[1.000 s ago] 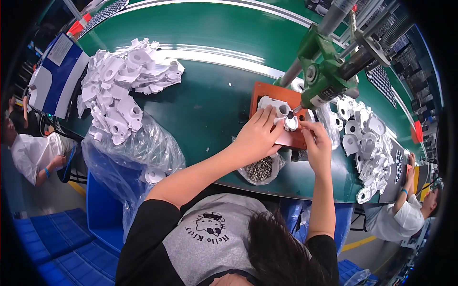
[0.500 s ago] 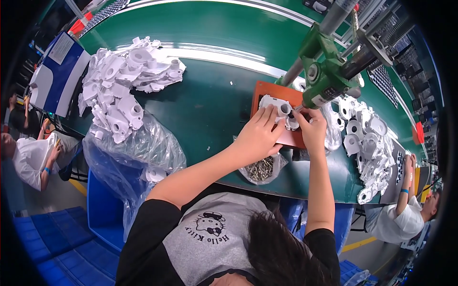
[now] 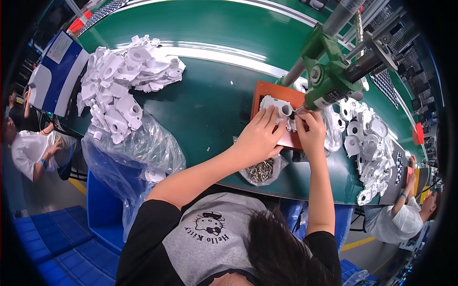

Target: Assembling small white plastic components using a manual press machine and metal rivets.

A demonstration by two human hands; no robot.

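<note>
A white plastic housing (image 3: 270, 102) with a round tube opening lies on an orange-brown fixture board (image 3: 258, 94) under the green press (image 3: 324, 83). My left hand (image 3: 260, 135) rests its fingers on the housing's near side, thumb at the edge, holding it against the board. Right of it, my right hand (image 3: 312, 132) has thumb and fingers pinched together at the housing's right end, just below the press tip. Whatever sits in that pinch is too small and covered to make out. A clear bag of metal screws (image 3: 260, 170) lies close below my left wrist.
White housings are heaped on the left of the green table (image 3: 205, 105), some over a plastic bag (image 3: 160, 143). More white parts (image 3: 369, 143) lie at the right. A blue bin (image 3: 102, 205) stands below left. Co-workers sit at both sides.
My right fingers have shifted slightly and curled more at the press tip. My left hand stays on the housing. The co-worker at the right has lowered an arm.
</note>
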